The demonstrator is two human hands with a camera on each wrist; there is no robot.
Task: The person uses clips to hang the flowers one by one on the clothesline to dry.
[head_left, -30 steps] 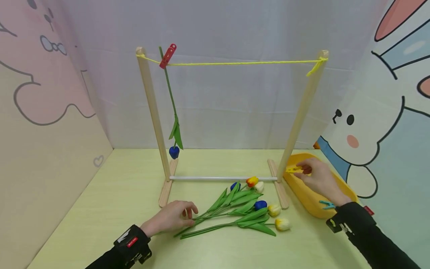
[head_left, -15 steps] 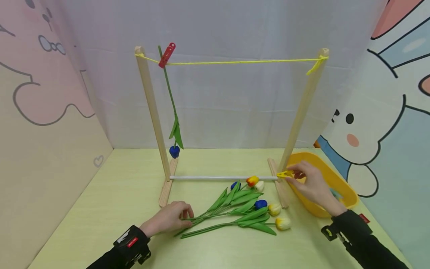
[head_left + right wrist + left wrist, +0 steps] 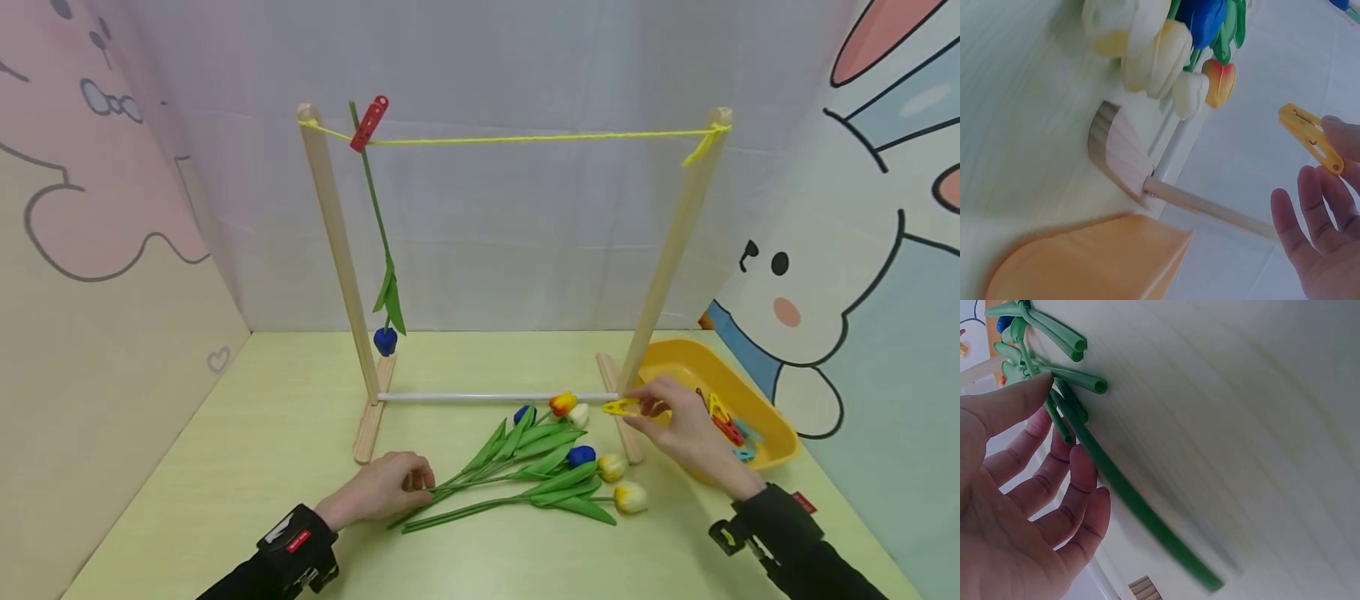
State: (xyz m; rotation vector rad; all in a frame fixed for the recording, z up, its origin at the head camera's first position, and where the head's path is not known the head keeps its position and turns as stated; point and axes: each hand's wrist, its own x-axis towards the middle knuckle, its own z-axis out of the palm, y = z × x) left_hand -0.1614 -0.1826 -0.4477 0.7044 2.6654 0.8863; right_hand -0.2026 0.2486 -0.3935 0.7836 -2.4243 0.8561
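In the head view my left hand (image 3: 381,487) is at the stem ends of several artificial tulips (image 3: 555,483) lying on the table, with blue, white-yellow, white and orange-red heads. Up close in the left wrist view, thumb and fingers pinch one green tulip stem (image 3: 1141,509), whose cut end sticks out past the hand. My right hand (image 3: 675,427) pinches a yellow clothespin (image 3: 621,407) between thumb and fingertips, beside the frame's right post. The same clothespin (image 3: 1310,139) looks closed in the right wrist view. One blue tulip (image 3: 385,342) hangs head down from a red clothespin (image 3: 369,123).
A yellow rope (image 3: 525,139) runs between two wooden posts, left post (image 3: 337,250) and right post (image 3: 675,250), on flat wooden feet. A white rod (image 3: 480,397) joins them low down. At right stands a yellow basin (image 3: 789,442) holding several coloured clothespins (image 3: 727,429).
My right hand has come out of the yellow basin, bringing the yellow clothespin left past the right post. My left hand stays by the stems, almost unmoved.
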